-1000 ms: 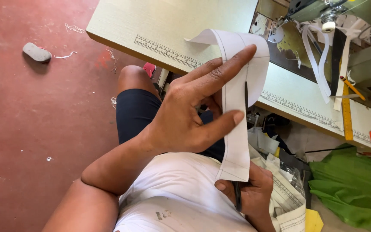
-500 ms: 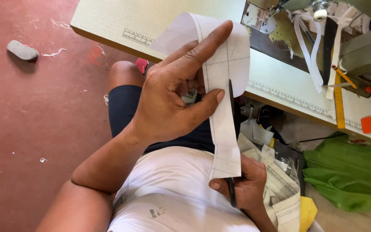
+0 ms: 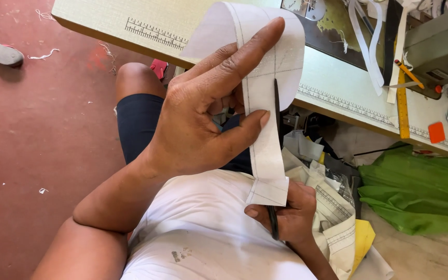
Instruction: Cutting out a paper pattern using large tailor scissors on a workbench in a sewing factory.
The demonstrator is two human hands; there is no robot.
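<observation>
The left hand (image 3: 203, 122) holds a long white strip of fabric (image 3: 265, 103) up in front of the sewing table (image 3: 338, 88), with the forefinger stretched along the strip's upper curve and the thumb pinching it from the near side. The strip arches over at the top, just in front of the table's near edge, and hangs down to the right hand (image 3: 286, 218), where its lower end is folded back. The right hand is closed around a pair of dark scissors (image 3: 276, 155); the blade runs up the strip along a pencilled line.

The strip looks thin, light and limp: it bends under its own weight and would sag without tension. Holding it well means pinching it flat on both sides of the marked line, close to the blade. A yellow ruler (image 3: 402, 106) and a pencil (image 3: 408, 73) lie on the table's right part; green cloth (image 3: 421, 192) lies below the table's edge.
</observation>
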